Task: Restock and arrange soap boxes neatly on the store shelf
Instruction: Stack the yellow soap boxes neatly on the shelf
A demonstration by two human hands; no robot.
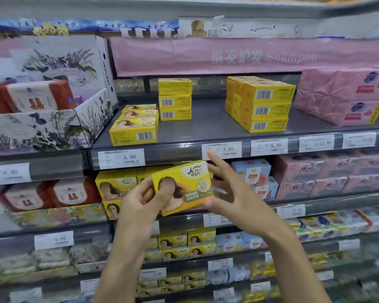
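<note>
Our left hand [140, 201] has its grip clamped on a yellow soap box [184, 185], thumb across the printed face. Our right hand [230, 191] touches the box's right end, its grip apart, fingers straight. We hold the box in front of the price rail [179, 155], below the grey shelf [206, 125] where three groups of yellow boxes [264, 109] stand apart.

shelf [206, 127]: low stack [134, 129] left | tall stack [264, 108] right — wrapped packs [337, 99] farther right

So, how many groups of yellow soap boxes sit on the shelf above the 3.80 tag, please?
3: left front row, middle stack behind it, right block; more boxes may be hidden behind.
</note>
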